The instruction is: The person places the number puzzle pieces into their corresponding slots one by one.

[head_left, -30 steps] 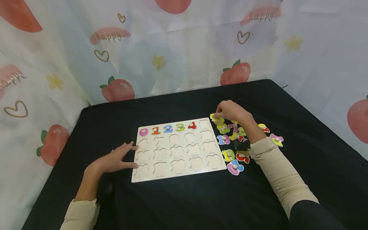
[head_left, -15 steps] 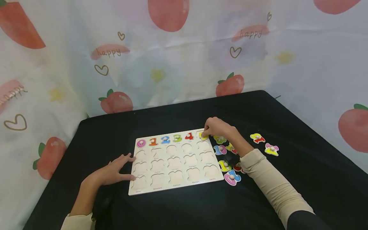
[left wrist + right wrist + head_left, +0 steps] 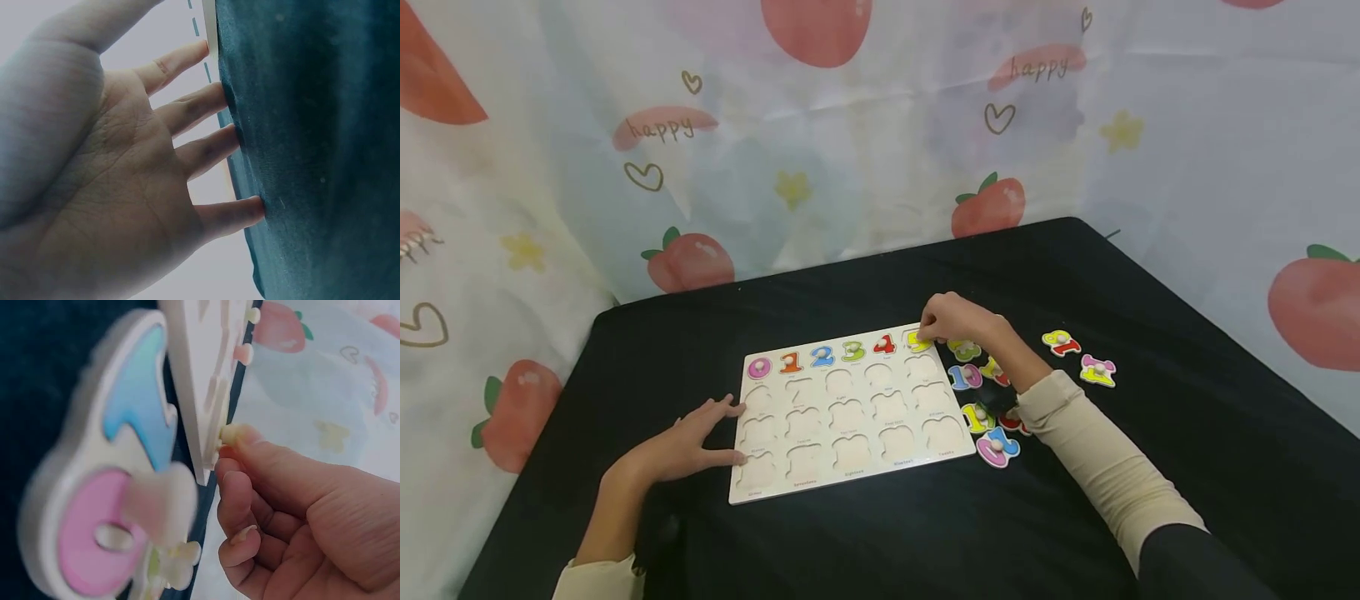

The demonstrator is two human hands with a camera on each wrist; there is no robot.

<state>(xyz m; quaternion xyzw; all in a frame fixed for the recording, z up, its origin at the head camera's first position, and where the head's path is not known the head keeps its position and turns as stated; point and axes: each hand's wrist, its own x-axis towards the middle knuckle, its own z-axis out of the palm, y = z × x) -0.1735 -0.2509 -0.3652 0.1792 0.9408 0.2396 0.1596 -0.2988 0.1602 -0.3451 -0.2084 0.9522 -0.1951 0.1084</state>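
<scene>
At the number board's (image 3: 861, 400) left edge the left hand (image 3: 673, 446) spreads its grip, thumb and a fingertip touching, while at the board's far right corner the right hand's (image 3: 958, 318) grip pinches the yellow 5 (image 3: 915, 340) by its knob. Under the board is a black-clothed worktop (image 3: 820, 550), behind it a fruit-printed curtain (image 3: 865, 142). Right of it, the right sleeve (image 3: 1090, 433) partly hides the loose number pieces (image 3: 997, 447); I can't tell whether the 5 sits flush.
</scene>
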